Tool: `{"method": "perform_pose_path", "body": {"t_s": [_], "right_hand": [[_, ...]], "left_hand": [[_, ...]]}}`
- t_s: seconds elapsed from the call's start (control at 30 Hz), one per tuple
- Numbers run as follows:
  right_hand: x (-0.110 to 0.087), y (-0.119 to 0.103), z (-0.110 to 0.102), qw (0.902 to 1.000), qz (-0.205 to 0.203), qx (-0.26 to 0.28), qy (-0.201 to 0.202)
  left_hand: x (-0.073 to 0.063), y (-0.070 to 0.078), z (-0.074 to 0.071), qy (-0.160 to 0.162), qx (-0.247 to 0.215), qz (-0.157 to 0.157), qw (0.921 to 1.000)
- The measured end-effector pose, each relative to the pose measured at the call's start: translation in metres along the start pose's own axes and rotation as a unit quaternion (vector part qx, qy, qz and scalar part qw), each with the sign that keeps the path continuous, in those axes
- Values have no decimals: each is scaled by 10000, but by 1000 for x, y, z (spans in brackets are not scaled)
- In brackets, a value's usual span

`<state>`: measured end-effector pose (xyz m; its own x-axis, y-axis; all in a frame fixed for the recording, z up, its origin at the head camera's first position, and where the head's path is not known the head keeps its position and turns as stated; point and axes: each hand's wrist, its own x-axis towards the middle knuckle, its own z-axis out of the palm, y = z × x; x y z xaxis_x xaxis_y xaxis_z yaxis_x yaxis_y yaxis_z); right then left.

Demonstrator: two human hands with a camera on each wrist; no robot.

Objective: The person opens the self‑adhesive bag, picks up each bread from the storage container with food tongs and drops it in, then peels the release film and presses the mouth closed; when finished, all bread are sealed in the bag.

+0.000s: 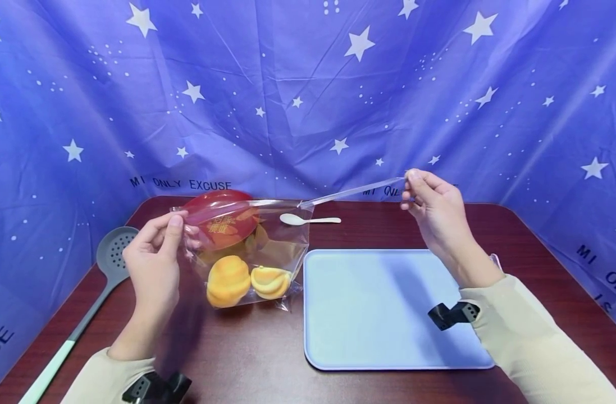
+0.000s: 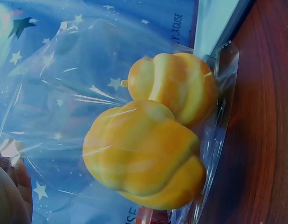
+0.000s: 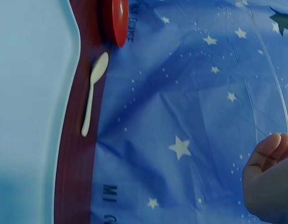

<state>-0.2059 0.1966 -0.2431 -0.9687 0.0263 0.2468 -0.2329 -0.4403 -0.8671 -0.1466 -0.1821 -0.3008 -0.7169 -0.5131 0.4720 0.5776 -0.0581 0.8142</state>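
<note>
In the head view, a clear plastic bag [image 1: 282,247] hangs over the table with two ribbed, yellow-orange, pumpkin-shaped pieces at its bottom. The larger piece [image 1: 228,281] is on the left and the smaller piece [image 1: 270,282] on the right; the left wrist view shows a small stem on the smaller one [image 2: 174,88]. My left hand [image 1: 156,258] pinches the bag's upper left corner between thumb and fingers. My right hand [image 1: 436,210], higher and to the right, pinches the end of a clear strip [image 1: 358,192] stretched taut from the bag's upper right corner.
A light blue tray [image 1: 373,308] lies at the right, below my right forearm. A white spoon [image 1: 324,220] lies behind it. The red oval dish [image 1: 222,197] stands behind the bag, partly seen through it. At the left is a grey slotted skimmer [image 1: 117,270]. Starry blue cloth [image 1: 308,134] surrounds the table.
</note>
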Motion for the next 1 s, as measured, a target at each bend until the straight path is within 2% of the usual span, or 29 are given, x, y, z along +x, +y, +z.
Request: {"method": "perform_pose_path", "body": {"t_s": [0.27, 0.4, 0.5, 0.6, 0.7, 0.83, 0.9, 1.0], "right_hand": [[5, -14, -18, 9980, -126, 612, 121], [6, -18, -25, 9956, -155, 900, 203], [6, -19, -28, 9944, -183, 1001, 274], [6, -18, -30, 9953, -200, 883, 332], [2, -15, -28, 9985, -224, 396, 292], [-6, -8, -17, 9968, -158, -782, -7], [-11, -3, -9, 9884, -93, -1491, -265], [-19, 4, 5, 9653, -71, -2519, -683]], "left_hand": [[4, -6, 3, 397, -408, -344, 9978], [5, -7, 4, 443, -282, -352, 9980], [6, -8, 4, 471, -275, -434, 9976], [7, -9, 4, 523, -324, -533, 9967], [7, -10, 4, 530, -367, -547, 9964], [7, -10, 5, 417, -443, -471, 9970], [7, -11, 6, 371, -419, -403, 9976], [7, -11, 7, 354, -281, -314, 9985]]}}
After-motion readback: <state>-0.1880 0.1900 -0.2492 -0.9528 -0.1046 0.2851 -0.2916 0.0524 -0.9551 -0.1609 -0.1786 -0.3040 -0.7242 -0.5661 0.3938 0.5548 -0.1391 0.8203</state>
